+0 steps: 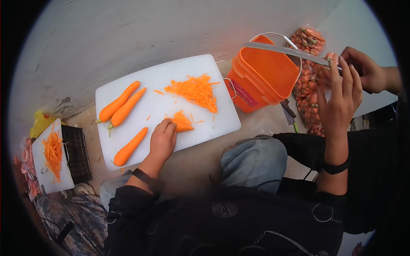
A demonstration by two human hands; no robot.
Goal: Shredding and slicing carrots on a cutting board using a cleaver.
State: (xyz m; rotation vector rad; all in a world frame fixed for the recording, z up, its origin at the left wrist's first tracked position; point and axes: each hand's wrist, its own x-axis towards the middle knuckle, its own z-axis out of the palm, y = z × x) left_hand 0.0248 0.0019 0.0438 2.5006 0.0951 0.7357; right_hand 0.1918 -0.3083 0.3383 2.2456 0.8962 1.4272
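My left hand [162,136] presses a partly cut carrot piece [183,124] onto the white cutting board [134,96]. A heap of carrot strips [197,92] spreads over the board's far right part. Two whole carrots [118,102] lie at the board's left, and a trimmed carrot [130,147] rests nearer me. My right hand [339,92] is raised at the right, its fingers overlapping the handle end of a long knife [285,49]. Another person's hand [368,70] is right behind it. Which hand grips the handle is hidden. The blade points left, over the bucket.
An orange bucket [243,73] with a wire handle stands beyond the board's right edge. Bags of carrots [307,80] lie past it, near a dark-handled knife [288,108]. At left, a second board [38,160] with carrot strips sits by a black crate [77,153]. A wall [128,38] rises behind.
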